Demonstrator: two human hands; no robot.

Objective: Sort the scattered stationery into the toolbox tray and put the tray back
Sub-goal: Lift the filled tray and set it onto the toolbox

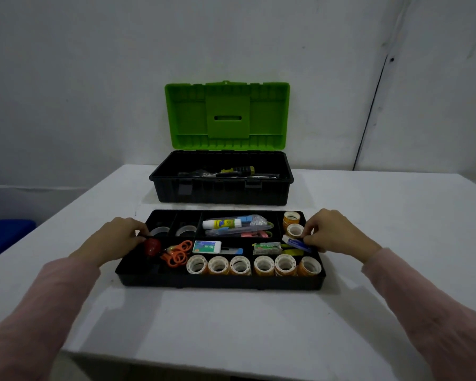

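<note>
Toolbox (pixel 220 191) open behind tray (pixel 220 283)

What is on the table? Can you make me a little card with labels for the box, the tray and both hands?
toolbox: black toolbox, green lid open, at the back of the white table, tools inside
tray: black tray on the table in front of the toolbox, not in it yet
front row: six tape rolls standing side by side
also in tray: glue stick, orange scissors
left hand: left hand at the tray's left edge, fingers curled beside a red round thing; grip unclear
right hand: right hand pinches a blue and white eraser over the tray's right side
</note>
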